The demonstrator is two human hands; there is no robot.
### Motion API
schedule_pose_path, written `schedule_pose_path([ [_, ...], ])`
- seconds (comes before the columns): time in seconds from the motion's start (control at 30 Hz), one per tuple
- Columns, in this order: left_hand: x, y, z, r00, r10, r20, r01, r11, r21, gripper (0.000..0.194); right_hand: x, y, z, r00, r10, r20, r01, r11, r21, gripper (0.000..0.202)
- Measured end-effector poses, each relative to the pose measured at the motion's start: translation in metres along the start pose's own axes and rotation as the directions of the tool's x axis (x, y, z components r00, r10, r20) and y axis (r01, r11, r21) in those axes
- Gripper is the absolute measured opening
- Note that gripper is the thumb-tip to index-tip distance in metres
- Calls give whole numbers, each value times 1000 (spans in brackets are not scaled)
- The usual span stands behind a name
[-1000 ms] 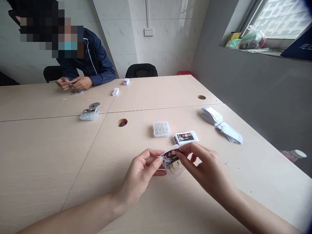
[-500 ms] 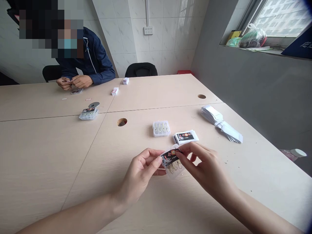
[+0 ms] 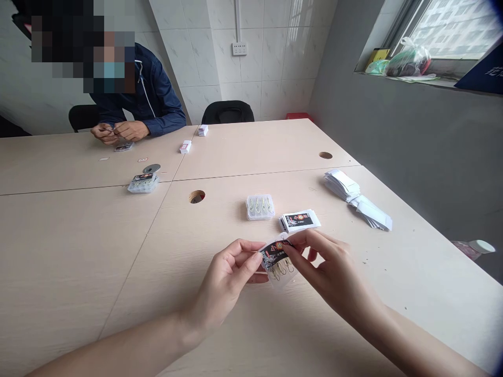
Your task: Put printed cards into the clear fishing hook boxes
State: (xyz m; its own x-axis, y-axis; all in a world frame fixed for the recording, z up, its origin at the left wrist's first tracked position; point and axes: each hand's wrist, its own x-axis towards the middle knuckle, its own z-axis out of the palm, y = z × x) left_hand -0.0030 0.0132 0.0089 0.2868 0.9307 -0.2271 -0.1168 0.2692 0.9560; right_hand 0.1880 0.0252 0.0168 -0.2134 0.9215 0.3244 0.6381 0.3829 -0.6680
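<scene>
Between my hands, above the table, is a small clear plastic box of fish hooks with a black printed label across its upper part. My left hand grips the box's left side, thumb on the label's left end. With thumb and forefinger, my right hand presses the label's right end against the box. Just beyond lies a stack of white-backed labels with the same black print. Left of that stack sits another clear box of hooks, closed.
White paper strips lie in fanned piles at the right. Further left are stacked clear boxes, a grey disc and small white packs. The table has round holes. Across it, a person in a blue jacket handles something small.
Almost nothing differs. My hands keep the same hold on the box and label, with only a very slight shift. The other person's fingers have moved a little.
</scene>
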Motion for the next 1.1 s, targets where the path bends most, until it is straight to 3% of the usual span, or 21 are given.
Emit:
schedule_pose_path([
  [1.1, 0, -2, -1, 1000, -4, 10, 4, 1000, 1, 22, 0, 3, 1, 999, 31, 10, -31, 1000, 3, 10],
])
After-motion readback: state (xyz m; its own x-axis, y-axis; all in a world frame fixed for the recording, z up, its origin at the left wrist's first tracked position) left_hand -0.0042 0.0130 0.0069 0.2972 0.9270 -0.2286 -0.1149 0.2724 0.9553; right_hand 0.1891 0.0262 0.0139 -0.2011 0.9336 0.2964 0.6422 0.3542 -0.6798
